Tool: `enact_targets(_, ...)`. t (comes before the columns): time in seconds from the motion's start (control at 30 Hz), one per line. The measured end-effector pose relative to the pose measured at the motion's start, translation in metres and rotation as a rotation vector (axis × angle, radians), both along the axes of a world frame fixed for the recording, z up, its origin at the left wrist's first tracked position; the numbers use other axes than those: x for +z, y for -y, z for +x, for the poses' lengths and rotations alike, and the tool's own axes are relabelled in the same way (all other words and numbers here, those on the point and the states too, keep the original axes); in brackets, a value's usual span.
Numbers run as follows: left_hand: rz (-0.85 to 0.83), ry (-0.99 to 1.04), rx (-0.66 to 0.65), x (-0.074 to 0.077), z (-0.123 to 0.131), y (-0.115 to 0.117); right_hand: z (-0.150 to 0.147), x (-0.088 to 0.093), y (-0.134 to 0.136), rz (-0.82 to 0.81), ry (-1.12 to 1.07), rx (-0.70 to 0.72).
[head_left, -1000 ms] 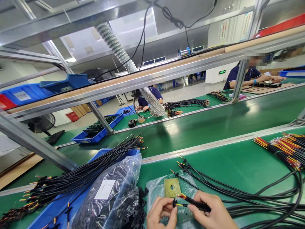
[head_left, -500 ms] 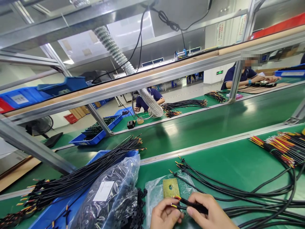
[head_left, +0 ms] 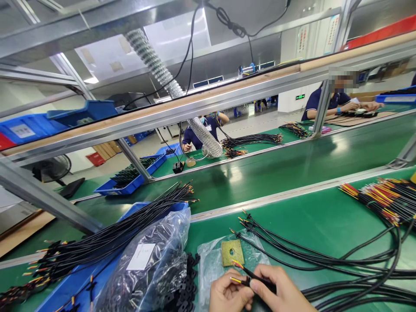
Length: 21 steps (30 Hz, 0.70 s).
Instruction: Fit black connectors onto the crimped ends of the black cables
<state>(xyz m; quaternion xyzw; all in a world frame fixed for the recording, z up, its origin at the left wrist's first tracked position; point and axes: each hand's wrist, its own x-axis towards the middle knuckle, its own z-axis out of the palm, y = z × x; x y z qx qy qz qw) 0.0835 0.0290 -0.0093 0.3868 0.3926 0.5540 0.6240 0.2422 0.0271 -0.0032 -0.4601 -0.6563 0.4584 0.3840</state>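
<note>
Two black cables with stripped ends meet between my hands at the lower middle. My right hand [head_left: 276, 286] grips both, thumb pressed against fingers. One black cable [head_left: 260, 279] points up and left, its red and yellow wires [head_left: 238, 263] sticking out. Below it, the second cable's yellow wire ends [head_left: 236, 280] show above the fingers of my left hand [head_left: 229, 292]. That hand is pinched closed at a small dark piece on this cable, partly hidden by the fingertips. Just beyond lies a yellow-green square sponge [head_left: 232, 253] with a hole, on a clear plastic bag [head_left: 208, 260].
Black cables [head_left: 312, 262] stretch across the green bench at right, near a bundle with coloured ends [head_left: 380, 199]. At left, a bag of black parts [head_left: 146, 264] and many cables [head_left: 130, 225] rest on a blue bin [head_left: 78, 286]. Co-workers [head_left: 195, 136] sit beyond the metal frame.
My hands have come slightly closer together, the left shifting a little right. The held cable ends have moved slightly left and up. Across the bench, a co-worker has raised an arm.
</note>
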Motion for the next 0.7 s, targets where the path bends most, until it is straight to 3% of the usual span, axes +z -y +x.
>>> enact_targets(0.47,0.074,-0.042,0.041,-0.011,0.001,-0.002,-0.002,-0.002,-0.003,-0.222,-0.195,0.064)
enact_targets(0.7,-0.004,-0.069,0.072,-0.012,-0.005,-0.003,0.002,-0.004,-0.013,-0.298,-0.334,0.021)
